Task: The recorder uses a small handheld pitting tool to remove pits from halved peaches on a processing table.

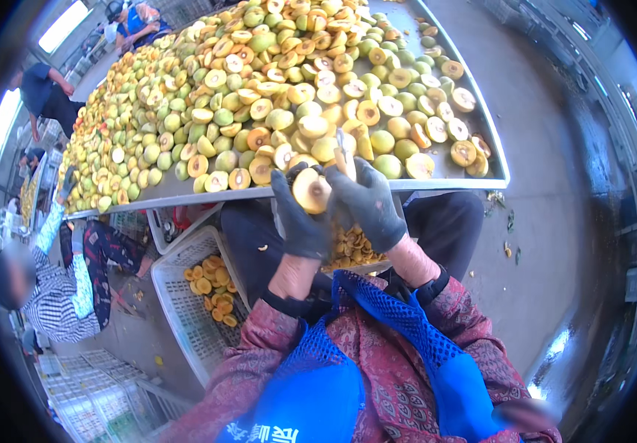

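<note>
My left hand [300,224], in a dark glove, holds a halved stone fruit [311,191], with its pale cut face and brown centre turned up. In my right hand [371,205], also gloved, is a small hand tool [344,155] with a metal part; blur hides its exact kind. Both hands are close together just over the near rim of a metal table [440,184]. Piled on that table are many whole-looking and halved yellow-green stone fruits [229,99]. Below my hands, between my knees, a container holds small brownish-yellow fruit pieces [354,246].
A white plastic crate [177,310] with several orange fruit halves [216,290] stands on the floor to my left. Beyond it a co-worker [63,293] sits at the same table. Stacked crates [91,387] are at lower left. Fruit scraps [509,252] litter the floor at right.
</note>
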`<state>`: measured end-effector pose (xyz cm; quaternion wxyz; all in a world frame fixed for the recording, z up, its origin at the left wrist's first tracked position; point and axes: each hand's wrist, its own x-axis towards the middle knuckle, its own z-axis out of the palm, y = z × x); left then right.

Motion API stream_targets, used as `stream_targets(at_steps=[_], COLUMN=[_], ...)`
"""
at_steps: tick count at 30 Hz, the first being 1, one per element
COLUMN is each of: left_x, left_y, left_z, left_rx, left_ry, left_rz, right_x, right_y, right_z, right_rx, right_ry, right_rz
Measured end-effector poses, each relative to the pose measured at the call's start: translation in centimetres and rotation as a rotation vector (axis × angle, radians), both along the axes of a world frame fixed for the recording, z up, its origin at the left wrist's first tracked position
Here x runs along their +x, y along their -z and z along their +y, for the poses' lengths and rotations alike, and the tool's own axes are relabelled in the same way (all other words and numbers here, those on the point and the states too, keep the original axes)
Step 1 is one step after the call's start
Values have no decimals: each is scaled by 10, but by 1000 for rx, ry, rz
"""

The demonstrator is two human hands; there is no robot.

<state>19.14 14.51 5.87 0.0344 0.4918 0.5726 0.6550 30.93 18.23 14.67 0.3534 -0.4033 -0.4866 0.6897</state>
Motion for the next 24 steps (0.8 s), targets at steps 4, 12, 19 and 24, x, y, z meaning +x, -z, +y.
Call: stream_targets(at_steps=[4,12,19,24], left_x=[-39,-3,-33,-29], left_y=[34,-30,-52,-67], left_z=[4,-18,-6,-16], left_rx=[-82,-41,-41,-77], left_ry=[680,517,531,408], left_rz=[-1559,-1197,-1220,-686], right_x=[6,6,18,6], right_y=[72,42,21,-3], right_z=[-10,-13,-5,-24], right_rx=[728,-39,752,1072], right_ry=[111,-104,-73,-137], right_rz=[-294,-76,-382,-597])
